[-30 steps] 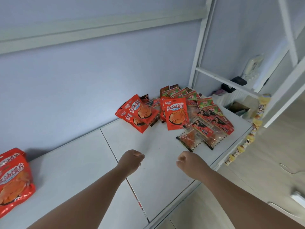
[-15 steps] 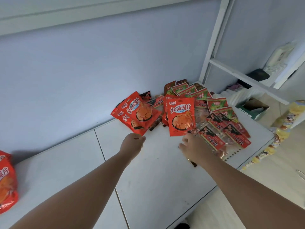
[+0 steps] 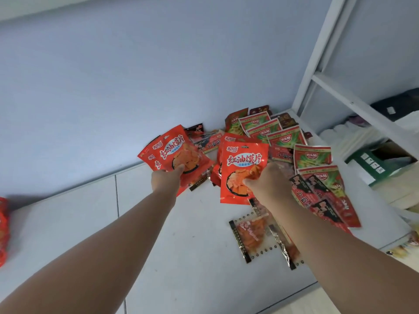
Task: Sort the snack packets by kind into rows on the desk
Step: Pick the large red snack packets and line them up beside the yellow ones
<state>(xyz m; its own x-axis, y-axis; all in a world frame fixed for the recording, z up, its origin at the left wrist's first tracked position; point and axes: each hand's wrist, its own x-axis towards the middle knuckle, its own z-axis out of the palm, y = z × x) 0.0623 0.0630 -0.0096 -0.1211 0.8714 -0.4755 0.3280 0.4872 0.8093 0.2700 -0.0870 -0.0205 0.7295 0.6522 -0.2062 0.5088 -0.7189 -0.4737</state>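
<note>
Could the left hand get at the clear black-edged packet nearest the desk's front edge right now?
Probably yes, once freed: the clear packet lies uncovered on bare desk, beside the right forearm. But the left hand grips a tilted orange packet.

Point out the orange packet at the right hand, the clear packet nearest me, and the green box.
orange packet (image 3: 243, 159): head view, its printed front.
clear packet (image 3: 250, 234): head view, its orange contents.
green box (image 3: 362, 168): head view, its front side.

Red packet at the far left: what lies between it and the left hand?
Only bare desk, crossed by a seam, in the head view.
</note>
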